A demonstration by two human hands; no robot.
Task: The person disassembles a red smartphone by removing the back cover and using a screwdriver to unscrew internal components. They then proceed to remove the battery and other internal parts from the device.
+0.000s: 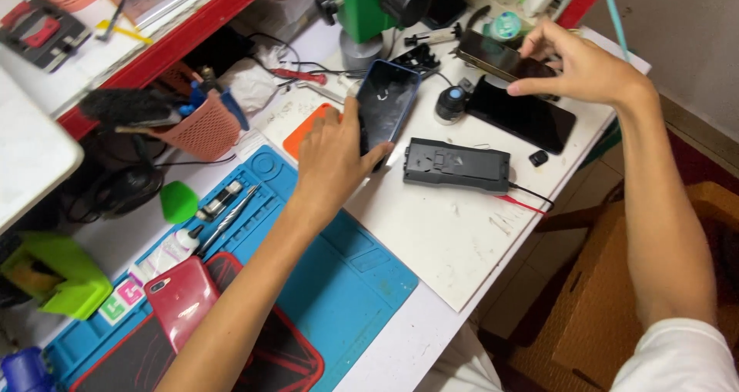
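White and crowded, the table (454,246) was a work place with a blue mat (339,276) lying on it. Just right of the blue mat there was a bare white patch, the only open room for moving. Past that patch the table edge ran slanting, and beyond it were the floor and a brown woven chair (616,300).

Above the blue mat, the left hand (331,161) was closed on a dark phone (387,103) with a blue rim. Its thumb lay on the glass and its fingers were curled behind. That phone was tipped up off the table. An orange thing (304,130) peeked out under the hand.

Far right of the blue mat, the right hand (585,69) pinched another dark phone (504,57) by its end, held above the table. A flat black phone (523,115) lay just below it. Between the two hands sat a black box (456,163) with a cord.

Left of the blue mat stood a pink basket (204,126) of tools and a green ball (178,201). A red phone (183,300) lay on the blue mat's near corner. A red shelf edge (169,46) ran behind.
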